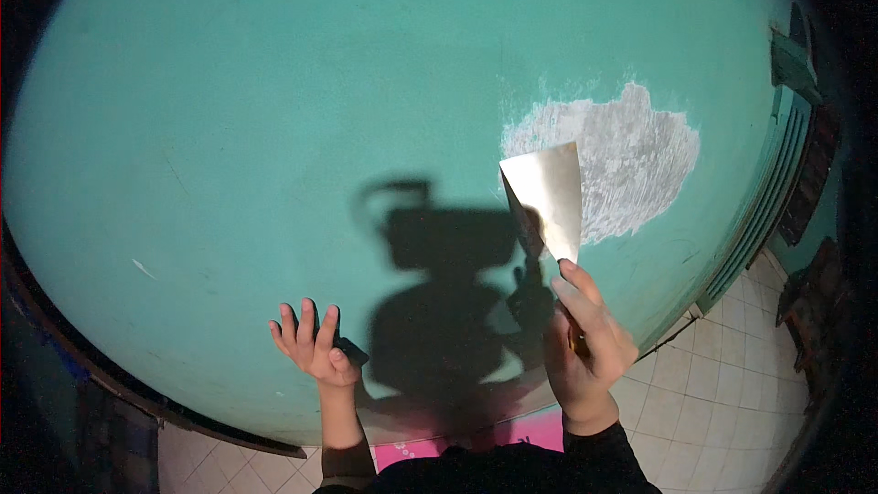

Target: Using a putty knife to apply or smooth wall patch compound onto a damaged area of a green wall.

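My right hand grips a putty knife with a wide, shiny metal blade. Its handle is mostly hidden inside the fingers. The blade points upward, and its broad edge overlaps the left part of a rough whitish-grey patch on the green wall; I cannot tell whether it touches. Around the patch the paint has ragged, scratched borders. My left hand is raised at the lower left with its fingers spread, holding nothing. It is close to the wall, though contact cannot be made out.
A dark shadow of me falls on the wall between my hands. Below lie pale floor tiles and a pink mat or cloth. At the right are green slatted shutters and a dark piece of furniture.
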The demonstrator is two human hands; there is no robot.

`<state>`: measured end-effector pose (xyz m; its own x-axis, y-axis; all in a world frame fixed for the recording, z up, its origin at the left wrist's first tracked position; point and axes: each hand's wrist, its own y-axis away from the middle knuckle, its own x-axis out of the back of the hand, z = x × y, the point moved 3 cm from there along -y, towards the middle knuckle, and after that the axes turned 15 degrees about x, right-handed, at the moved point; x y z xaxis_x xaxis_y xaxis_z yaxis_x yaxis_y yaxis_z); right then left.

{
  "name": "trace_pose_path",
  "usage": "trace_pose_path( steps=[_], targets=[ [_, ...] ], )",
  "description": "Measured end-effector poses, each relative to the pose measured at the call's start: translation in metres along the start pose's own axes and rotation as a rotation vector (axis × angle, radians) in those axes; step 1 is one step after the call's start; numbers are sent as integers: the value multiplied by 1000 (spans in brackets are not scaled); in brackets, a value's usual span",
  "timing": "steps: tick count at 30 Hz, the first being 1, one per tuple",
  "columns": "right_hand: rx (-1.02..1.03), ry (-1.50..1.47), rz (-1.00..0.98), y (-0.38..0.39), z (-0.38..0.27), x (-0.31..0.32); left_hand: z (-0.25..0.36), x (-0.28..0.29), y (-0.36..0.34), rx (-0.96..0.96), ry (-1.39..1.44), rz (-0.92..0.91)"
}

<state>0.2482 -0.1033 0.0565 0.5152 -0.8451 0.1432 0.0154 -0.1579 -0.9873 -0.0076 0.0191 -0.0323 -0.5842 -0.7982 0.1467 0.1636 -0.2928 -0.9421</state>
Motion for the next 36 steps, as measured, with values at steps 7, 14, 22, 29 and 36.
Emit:
trace_pose_path(
  steps=[7,14,22,29,36],
  targets=[
    [-6,11,-35,-3,-8,13,0,0,0,-19,2,-2],
    [-3,-27,-37,0,-2,16,3,1,1,-9,17,1],
    [-6,-31,-41,-1,-1,17,6,1,1,-27,18,9],
    [-5,-71,-38,0,7,14,7,-3,1,-20,20,10],
    [32,-42,-43,-5,5,17,8,-2,3,-27,15,19]
  ],
)
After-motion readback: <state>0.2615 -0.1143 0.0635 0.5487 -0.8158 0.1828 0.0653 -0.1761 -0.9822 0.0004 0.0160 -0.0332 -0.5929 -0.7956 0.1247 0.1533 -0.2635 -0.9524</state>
